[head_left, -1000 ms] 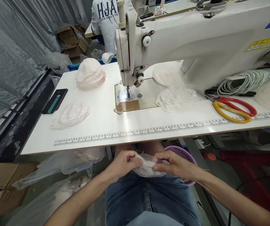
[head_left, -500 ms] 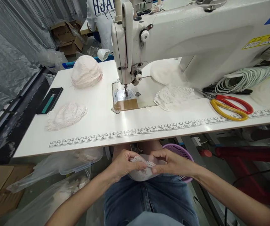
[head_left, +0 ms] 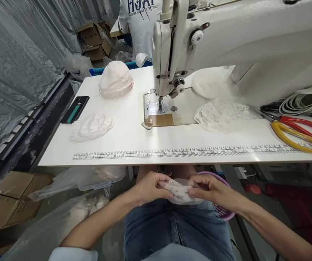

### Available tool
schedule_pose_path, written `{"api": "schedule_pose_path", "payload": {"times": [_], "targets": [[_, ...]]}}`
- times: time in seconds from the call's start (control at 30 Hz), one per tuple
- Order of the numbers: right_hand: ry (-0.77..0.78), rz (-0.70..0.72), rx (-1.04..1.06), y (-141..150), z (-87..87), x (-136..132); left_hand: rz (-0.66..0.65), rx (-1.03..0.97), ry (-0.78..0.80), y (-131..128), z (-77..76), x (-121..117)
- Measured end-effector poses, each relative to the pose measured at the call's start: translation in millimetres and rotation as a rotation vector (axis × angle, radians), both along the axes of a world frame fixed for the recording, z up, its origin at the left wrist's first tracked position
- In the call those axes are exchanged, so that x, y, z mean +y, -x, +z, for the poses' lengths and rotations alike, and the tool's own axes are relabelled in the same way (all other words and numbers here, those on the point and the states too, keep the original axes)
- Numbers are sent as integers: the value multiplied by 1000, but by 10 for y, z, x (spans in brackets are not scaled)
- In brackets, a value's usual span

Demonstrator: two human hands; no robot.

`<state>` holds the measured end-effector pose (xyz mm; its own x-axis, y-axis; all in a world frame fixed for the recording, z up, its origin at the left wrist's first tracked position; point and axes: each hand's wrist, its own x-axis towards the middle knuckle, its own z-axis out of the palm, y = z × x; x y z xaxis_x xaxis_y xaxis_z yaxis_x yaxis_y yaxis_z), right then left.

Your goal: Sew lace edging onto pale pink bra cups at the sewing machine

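Note:
Above my lap, in front of the table edge, both hands hold a piece of white lace fabric (head_left: 180,191) with a sheer part around it. My left hand (head_left: 154,188) pinches its left end between thumb and fingers. At the right end my right hand (head_left: 213,189) grips it the same way. On the table beyond stands a white sewing machine (head_left: 169,61), its needle and presser foot over the metal plate with no fabric visible under them. White lace pieces (head_left: 218,114) lie right of the plate, and another lace piece (head_left: 93,127) lies to the left.
A stack of pale cup-shaped pieces (head_left: 116,79) and a black phone (head_left: 75,109) are on the table's left. Red-and-yellow scissors (head_left: 299,132) lie at right. A printed ruler (head_left: 172,153) runs along the front edge. Below is a purple basket (head_left: 228,215). Another person (head_left: 142,32) is behind.
The lace fabric is stretched out more between my hands, which sit slightly farther apart. My view has shifted, so the table and machine appear moved.

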<state>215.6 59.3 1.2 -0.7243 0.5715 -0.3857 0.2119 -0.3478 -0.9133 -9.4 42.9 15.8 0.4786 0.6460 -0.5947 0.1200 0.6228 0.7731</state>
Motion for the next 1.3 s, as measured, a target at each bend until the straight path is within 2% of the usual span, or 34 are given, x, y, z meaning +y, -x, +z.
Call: {"api": "schedule_pose_path", "payload": {"times": [0.17,0.4,0.6,0.8,0.97,1.07,1.3], "targets": [[3,3,-56,-30,-61,3,-33,15,15,59,4,-20],[23,-16,-47,-21,-100,2,116,22,28,16,-41,-48],[55,-5,-11,28,-85,-9,159,14,38,64,-10,-63],[44,1,-4,79,-45,13,120,-27,32,120,-54,-68],[21,31,-1,109,-42,26,-21,-67,62,149,-51,-23],[18,66,5,144,-25,28,2,-100,88,96,-58,-6],[1,125,30,124,-55,52,51,5,84,-53,-46,-23]]}}
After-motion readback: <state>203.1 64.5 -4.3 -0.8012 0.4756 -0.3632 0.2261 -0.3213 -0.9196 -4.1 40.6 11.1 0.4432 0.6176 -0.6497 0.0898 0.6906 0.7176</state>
